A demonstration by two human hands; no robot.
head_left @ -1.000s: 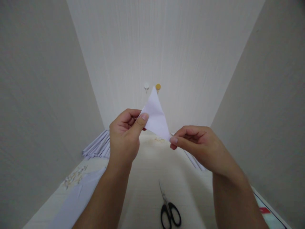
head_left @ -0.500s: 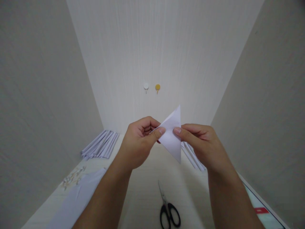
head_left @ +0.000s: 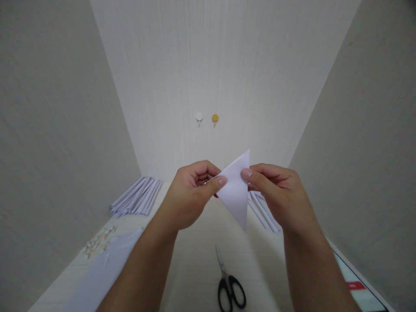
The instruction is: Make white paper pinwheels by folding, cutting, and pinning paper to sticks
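Note:
A white paper triangle (head_left: 236, 190) hangs in the air above the table, one corner pointing down. My left hand (head_left: 191, 195) pinches its left corner between thumb and fingers. My right hand (head_left: 279, 195) pinches its upper right edge, thumb on the near face. Both hands are closed on the paper and sit close together, roughly level with each other.
Black-handled scissors (head_left: 230, 284) lie on the pale table (head_left: 195, 268) below the hands. Rolled white paper sticks lie in a pile at the back left (head_left: 138, 200) and behind my right hand (head_left: 261, 212). A white sheet (head_left: 104, 264) lies at the left. Two wall hooks (head_left: 207, 118) hang ahead.
The triangle has turned from pointing up to pointing down and dropped lower. My hands came closer together, and my right hand shifted to the upper right edge.

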